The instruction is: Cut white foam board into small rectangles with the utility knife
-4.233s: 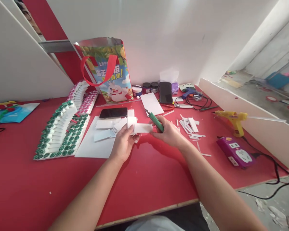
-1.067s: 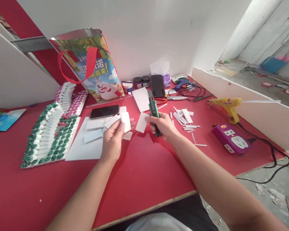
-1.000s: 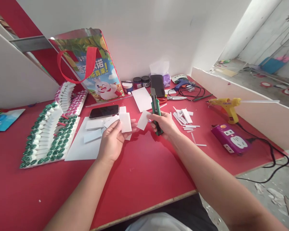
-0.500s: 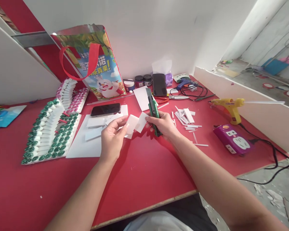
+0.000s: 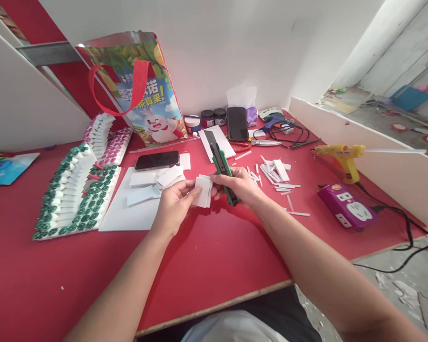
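Small white rectangular pieces (image 5: 202, 192) lie together in a stack between my two hands. My left hand (image 5: 176, 204) pinches the stack from its left side, thumb on top. My right hand (image 5: 240, 185) is wrapped round a green and black utility knife (image 5: 221, 164), its blade out and pointing up and away. The thumb and fingertips of that same hand also touch the stack's right edge. Left of the hands, more white pieces (image 5: 142, 178) lie on a larger white sheet (image 5: 116, 213). Thin white strips (image 5: 276, 171) are scattered to the right.
A phone (image 5: 157, 160) lies behind the sheet, near a printed bag (image 5: 142, 95). Decorated white models (image 5: 74, 194) stand at left. A yellow glue gun (image 5: 344, 159) and purple power socket (image 5: 345, 206) are at right, with cables trailing over the red table's (image 5: 207, 266) edge.
The white pieces, held apart before, are now brought together into one stack. The knife in my right hand has tilted further to the left.
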`<state>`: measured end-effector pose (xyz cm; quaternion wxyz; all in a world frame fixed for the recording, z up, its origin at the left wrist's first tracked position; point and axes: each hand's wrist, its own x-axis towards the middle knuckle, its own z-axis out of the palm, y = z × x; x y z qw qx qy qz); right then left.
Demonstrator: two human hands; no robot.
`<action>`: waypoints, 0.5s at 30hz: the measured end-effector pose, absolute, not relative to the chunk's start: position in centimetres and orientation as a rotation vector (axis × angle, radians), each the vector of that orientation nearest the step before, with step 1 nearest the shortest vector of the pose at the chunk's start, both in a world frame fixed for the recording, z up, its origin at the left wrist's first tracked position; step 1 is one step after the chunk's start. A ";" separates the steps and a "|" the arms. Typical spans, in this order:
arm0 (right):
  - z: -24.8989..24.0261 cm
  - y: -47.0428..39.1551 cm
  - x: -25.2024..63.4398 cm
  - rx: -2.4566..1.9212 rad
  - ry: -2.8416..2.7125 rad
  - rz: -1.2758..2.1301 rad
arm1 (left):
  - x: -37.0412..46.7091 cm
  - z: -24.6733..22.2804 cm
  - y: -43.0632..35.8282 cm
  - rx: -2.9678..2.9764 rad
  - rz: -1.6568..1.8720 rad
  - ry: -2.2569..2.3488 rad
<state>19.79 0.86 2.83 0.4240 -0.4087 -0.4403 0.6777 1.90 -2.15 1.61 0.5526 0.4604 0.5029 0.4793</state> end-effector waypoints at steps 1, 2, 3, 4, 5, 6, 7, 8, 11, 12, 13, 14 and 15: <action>2.9 0.9 19.8 -1.024 -1.098 1.705 | 1.9 1.6 -2.2 1.116 1.114 1.162; 2.9 0.9 19.8 -1.020 -1.095 1.712 | 1.9 1.5 -2.2 1.149 1.108 1.147; 2.9 0.9 19.8 -1.010 -1.089 1.716 | 1.9 1.3 -2.1 1.186 1.120 1.148; 2.8 0.9 19.8 -0.995 -1.081 1.714 | 1.8 1.2 -2.1 1.223 1.147 1.164; 2.8 0.9 19.8 -0.981 -1.075 1.708 | 1.8 1.0 -2.0 1.257 1.179 1.187; 2.8 0.9 19.7 -0.972 -1.072 1.694 | 1.9 0.8 -2.0 1.284 1.211 1.212; 2.8 0.8 19.7 -0.967 -1.074 1.676 | 1.9 0.7 -1.9 1.304 1.241 1.236; 2.8 0.8 19.6 -0.966 -1.083 1.657 | 1.9 0.7 -1.9 1.315 1.265 1.255; 2.9 0.6 19.4 -0.955 -1.140 1.607 | 2.1 0.6 -2.1 1.312 1.279 1.263; 3.0 0.5 19.3 -0.945 -1.157 1.596 | 2.2 0.6 -2.2 1.309 1.278 1.262; 3.1 0.4 19.3 -0.937 -1.171 1.588 | 2.2 0.5 -2.2 1.305 1.272 1.263; 3.1 0.3 19.3 -0.931 -1.182 1.581 | 2.3 0.5 -2.3 1.303 1.270 1.268; 3.2 0.2 19.2 -0.926 -1.190 1.574 | 2.4 0.4 -2.4 1.301 1.274 1.278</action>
